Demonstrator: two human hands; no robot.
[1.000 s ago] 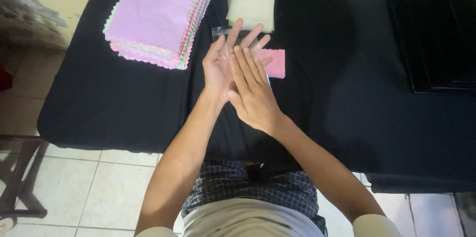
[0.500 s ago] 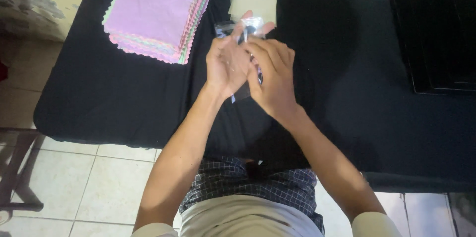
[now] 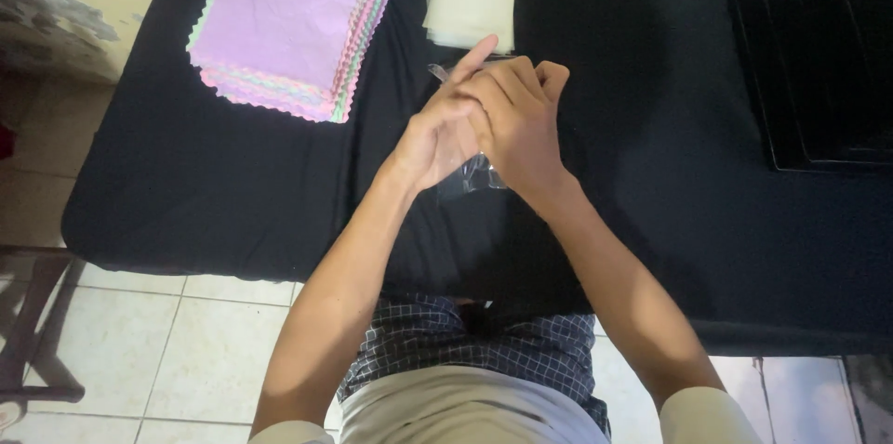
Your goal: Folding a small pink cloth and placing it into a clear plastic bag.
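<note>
A clear plastic bag is sitting between the two hands, above the middle of the tabletop. Only a crinkly bit of the bag is showing under the palms, and one thin edge is peeking out near the fingertips. The rest is hiding behind the hands.

The left hand is holding the bag from the left side. Its pointer finger is sticking out straight, up toward the far side of the tabletop. The right hand is curling its fingers over the left hand and pressing on the bag too. Both hands are touching each other, so each grip is closing on the bag.

The tabletop is wearing a black cloth. Just past the fingertips, a small pile of clear bags is lying flat. To the left of that, a stack of cloths is lying with a pink-purple one on top and wavy edges in pink and green showing below it. A black tray is resting far off at the right edge. Pale floor tiles are showing below the tabletop.
</note>
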